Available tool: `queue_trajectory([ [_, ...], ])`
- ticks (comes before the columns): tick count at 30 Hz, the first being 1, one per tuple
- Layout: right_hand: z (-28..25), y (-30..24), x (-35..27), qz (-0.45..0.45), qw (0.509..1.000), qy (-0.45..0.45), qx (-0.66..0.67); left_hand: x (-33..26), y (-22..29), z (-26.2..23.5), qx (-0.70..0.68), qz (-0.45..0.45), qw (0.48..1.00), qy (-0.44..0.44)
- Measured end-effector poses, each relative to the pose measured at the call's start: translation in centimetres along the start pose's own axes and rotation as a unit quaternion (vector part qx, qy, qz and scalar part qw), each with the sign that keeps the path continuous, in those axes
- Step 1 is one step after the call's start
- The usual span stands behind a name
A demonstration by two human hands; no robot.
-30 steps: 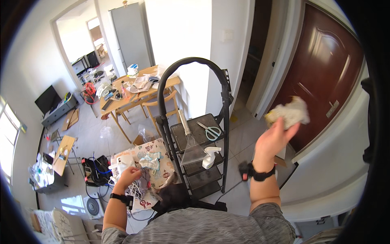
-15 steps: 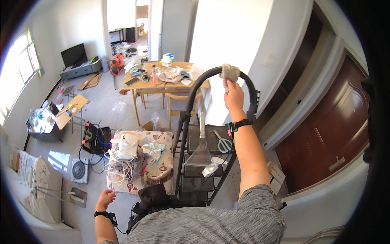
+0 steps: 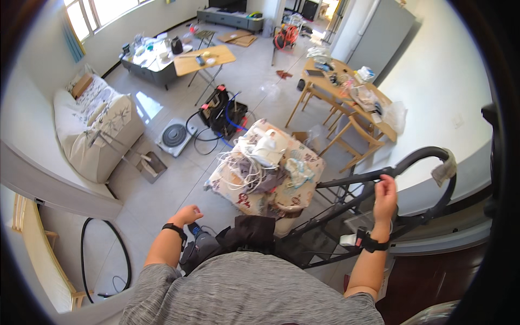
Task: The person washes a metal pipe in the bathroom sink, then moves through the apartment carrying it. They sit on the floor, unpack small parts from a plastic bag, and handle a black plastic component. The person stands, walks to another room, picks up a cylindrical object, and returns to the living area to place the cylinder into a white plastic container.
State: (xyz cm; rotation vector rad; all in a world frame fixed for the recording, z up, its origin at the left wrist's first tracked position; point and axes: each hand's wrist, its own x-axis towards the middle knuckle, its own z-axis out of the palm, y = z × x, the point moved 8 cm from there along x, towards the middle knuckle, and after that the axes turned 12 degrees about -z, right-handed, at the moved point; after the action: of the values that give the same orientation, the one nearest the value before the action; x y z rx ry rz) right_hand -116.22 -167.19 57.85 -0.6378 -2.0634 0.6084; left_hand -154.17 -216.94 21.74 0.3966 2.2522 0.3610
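Observation:
My right hand (image 3: 385, 196) is raised at the right beside the black stepladder (image 3: 414, 157), its fingertips at the side rail; whether they touch it I cannot tell. Its fingers are loosely bent, with nothing visible in them. A beige cloth (image 3: 444, 172) hangs over the ladder's curved top bar, apart from the hand. Low on the left, my left hand (image 3: 189, 215) hovers over the floor, empty, fingers slightly curled. Between my hands stands a low, pattern-covered seat (image 3: 303, 197) bearing tangled white cables (image 3: 235, 176) and crumpled cloths. A white item (image 3: 348, 240) lies on a ladder step.
A cluttered wooden table (image 3: 338, 67) with chairs (image 3: 357, 135) stands at the far right. Beyond the seat lies an open black case (image 3: 235, 111) with hoses. A round hotplate (image 3: 173, 135) and a covered sofa (image 3: 114, 122) are leftward; a black hose (image 3: 127, 254) curves at lower left.
My view has turned left. My right hand has let go of the cloth, which stays on the ladder's bar, and has come down to the side rail. My left hand remains empty.

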Motion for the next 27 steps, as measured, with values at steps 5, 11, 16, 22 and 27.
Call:
queue_trajectory([
  [5, 27.2, -4.0, -9.3, 0.111, 0.924, -0.359, 0.071, 4.2, -8.7, -3.1, -0.071, -0.006, 0.997, -0.034],
  [11, 44.4, -4.9, -20.2, 0.064, 0.689, -0.715, -0.096, 2.6, -19.8, -8.5, -0.094, -0.089, 0.989, -0.070],
  [16, 46.8, -6.0, -28.0, -0.004, 0.507, -0.854, -0.116, 5.6, -22.5, -12.2, -0.088, -0.110, 0.984, -0.105],
  [22, 53.8, -10.9, -31.7, -0.072, 0.452, -0.889, 0.008, 12.9, -22.7, -22.0, -0.091, -0.029, 0.989, -0.112],
  [27, 66.9, -9.6, -21.9, -0.268, 0.474, -0.836, -0.073, 19.9, -24.5, -31.5, -0.010, -0.066, 0.998, -0.014],
])
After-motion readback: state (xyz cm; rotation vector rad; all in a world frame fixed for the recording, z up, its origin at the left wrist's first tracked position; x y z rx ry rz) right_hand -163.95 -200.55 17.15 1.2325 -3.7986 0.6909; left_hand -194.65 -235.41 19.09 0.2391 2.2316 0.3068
